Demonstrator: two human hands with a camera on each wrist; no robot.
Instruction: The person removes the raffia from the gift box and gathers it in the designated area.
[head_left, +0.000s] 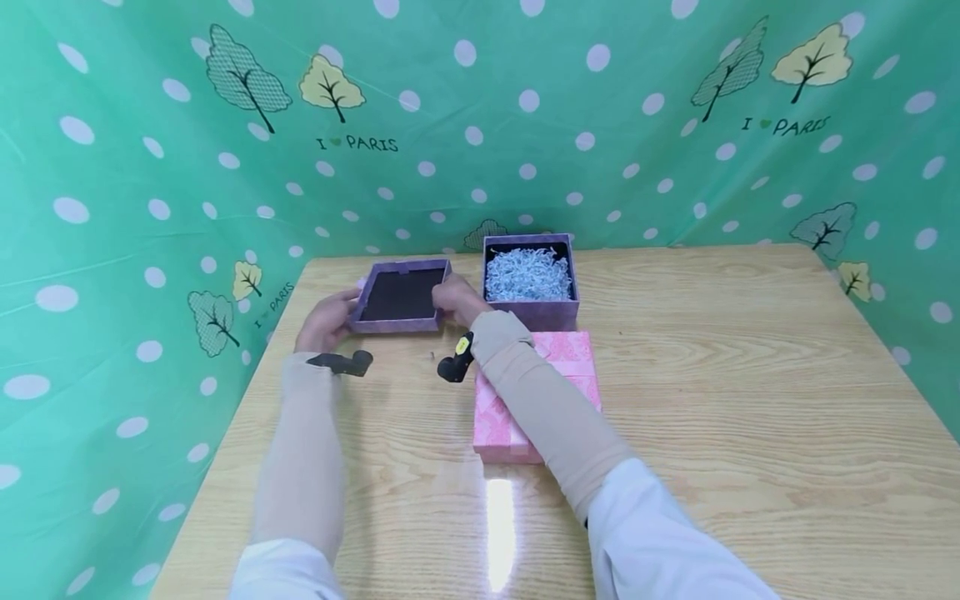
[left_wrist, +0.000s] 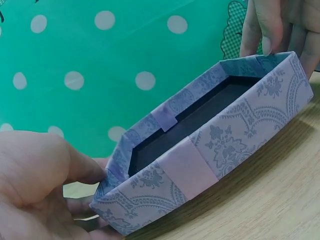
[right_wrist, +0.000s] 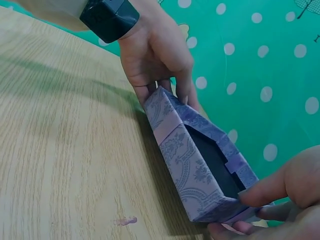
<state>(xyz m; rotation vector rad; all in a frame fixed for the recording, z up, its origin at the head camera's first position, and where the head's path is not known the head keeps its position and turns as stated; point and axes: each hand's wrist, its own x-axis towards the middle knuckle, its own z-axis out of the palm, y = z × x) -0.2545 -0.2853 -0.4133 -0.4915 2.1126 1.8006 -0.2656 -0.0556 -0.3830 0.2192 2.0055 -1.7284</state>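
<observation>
A purple patterned box lid (head_left: 397, 326) lies bottom-up at the far left of the table, its black inside facing up. My left hand (head_left: 326, 321) grips its left end, thumb over the rim and fingers underneath, as the left wrist view shows on the lid (left_wrist: 225, 150). At the opposite end my right hand (head_left: 457, 298) holds the lid, with the thumb (right_wrist: 267, 192) on the rim and the fingers around the outside. A pale ribbon band (left_wrist: 189, 172) crosses the lid's long wall.
Right of the lid stands an open purple box (head_left: 536, 315) filled with blue shredded paper (head_left: 528, 275). Nearer, a pink gift box (head_left: 498, 417) with a ribbon sits partly hidden under my right forearm. A green dotted cloth (head_left: 525, 125) hangs behind the wooden table (head_left: 712, 375).
</observation>
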